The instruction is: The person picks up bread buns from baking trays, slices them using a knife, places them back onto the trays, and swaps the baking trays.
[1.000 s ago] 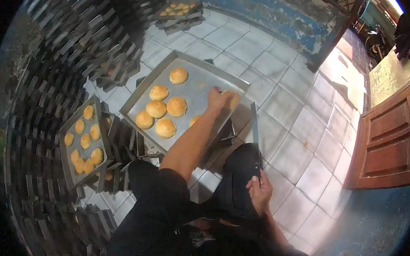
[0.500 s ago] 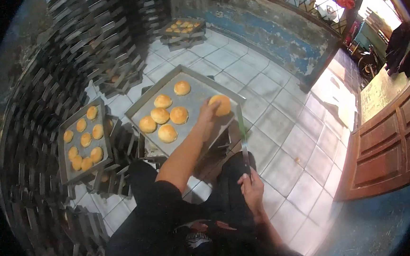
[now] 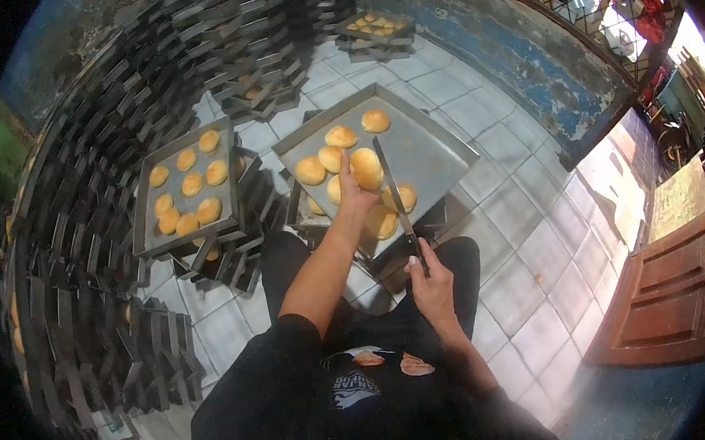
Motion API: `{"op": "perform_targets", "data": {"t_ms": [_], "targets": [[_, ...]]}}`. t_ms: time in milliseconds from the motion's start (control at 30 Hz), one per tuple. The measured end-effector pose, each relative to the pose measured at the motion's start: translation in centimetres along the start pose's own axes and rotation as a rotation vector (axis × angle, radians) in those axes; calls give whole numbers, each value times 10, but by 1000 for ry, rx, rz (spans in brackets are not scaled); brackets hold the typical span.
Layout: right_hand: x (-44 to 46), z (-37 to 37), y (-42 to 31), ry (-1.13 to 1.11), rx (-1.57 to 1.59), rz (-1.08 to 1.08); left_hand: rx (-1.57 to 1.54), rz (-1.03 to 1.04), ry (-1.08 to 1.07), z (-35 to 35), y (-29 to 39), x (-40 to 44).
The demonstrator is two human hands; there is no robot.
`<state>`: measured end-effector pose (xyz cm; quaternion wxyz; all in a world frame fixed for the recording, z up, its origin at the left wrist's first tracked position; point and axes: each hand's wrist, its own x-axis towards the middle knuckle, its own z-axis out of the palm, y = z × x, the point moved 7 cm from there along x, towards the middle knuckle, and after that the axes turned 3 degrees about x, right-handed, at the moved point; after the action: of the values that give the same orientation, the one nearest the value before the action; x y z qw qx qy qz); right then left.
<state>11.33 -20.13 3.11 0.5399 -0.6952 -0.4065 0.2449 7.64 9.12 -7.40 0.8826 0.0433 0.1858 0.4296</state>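
My left hand holds a round golden bun over the left part of a metal baking tray, its thumb up along the bun's left side. My right hand is closed on the black handle of a long knife. The blade points up and away, close along the bun's right side; whether it touches is unclear. Several more buns lie on the tray around my left hand, including one at the far side and one near the front edge. My left hand partly hides some of them.
Left of my knees, a second tray of buns sits on stacked trays. Tall stacks of trays line the left side. Another bun tray stands by the far wall. A wooden door is at right, beyond the tiled floor.
My left hand has moved left from the tray's right side and now grips a bun there. The knife has tilted left, bringing its blade beside that bun. The camera view has shifted.
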Motion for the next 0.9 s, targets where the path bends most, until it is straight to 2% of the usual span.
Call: {"op": "perform_targets", "data": {"t_ms": [400, 600, 733, 833, 900], "targets": [[-2, -2, 12, 25, -49, -59, 18, -34, -86, 16, -10, -6], [30, -7, -9, 16, -24, -41, 105, -68, -143, 30, -35, -29], [8, -9, -6, -26, -39, 27, 64, -65, -180, 24, -17, -12], [1, -11, -2, -14, -13, 47, 170, -50, -168, 28, -18, -24], [20, -13, -9, 11, 35, 51, 293, -102, -66, 28, -44, -39]]}}
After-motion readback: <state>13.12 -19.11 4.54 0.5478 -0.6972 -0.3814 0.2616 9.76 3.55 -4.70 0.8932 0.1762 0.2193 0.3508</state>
